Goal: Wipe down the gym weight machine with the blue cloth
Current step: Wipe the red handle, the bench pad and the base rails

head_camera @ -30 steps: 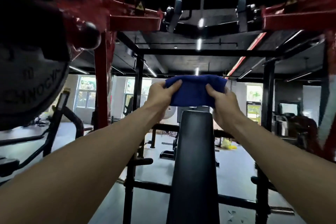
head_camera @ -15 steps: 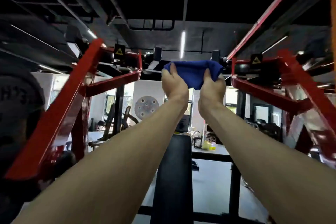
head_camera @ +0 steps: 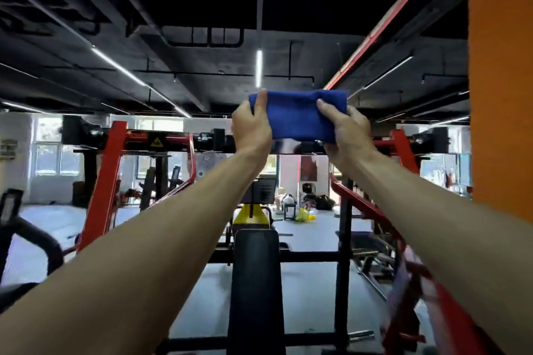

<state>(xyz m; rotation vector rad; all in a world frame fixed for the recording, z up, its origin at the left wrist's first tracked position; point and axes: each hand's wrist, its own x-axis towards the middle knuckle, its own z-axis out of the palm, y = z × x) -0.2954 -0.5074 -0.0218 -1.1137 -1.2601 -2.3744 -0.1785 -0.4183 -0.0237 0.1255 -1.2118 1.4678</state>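
Note:
A folded blue cloth (head_camera: 297, 115) is held up at arm's length in front of me. My left hand (head_camera: 251, 128) grips its left end, thumb up along the cloth. My right hand (head_camera: 346, 131) grips its right end, fingers curled over the front. The cloth sits over the dark top crossbar (head_camera: 288, 147) of the weight machine, whose red frame arms (head_camera: 108, 176) stand left and right. The machine's black back pad (head_camera: 255, 282) runs down the middle below my arms. Whether the cloth touches the bar is hidden by the cloth itself.
A red arm of the machine (head_camera: 409, 282) runs close by my right forearm. An orange surface (head_camera: 500, 81) fills the right edge. A black machine (head_camera: 26, 236) stands at the left. Other gym gear and a yellow object (head_camera: 302, 215) lie on the grey floor beyond.
Both hands have stayed on the blue cloth and spread it wider. The view has shifted, so the crossbar and red arms now sit lower, level with my hands.

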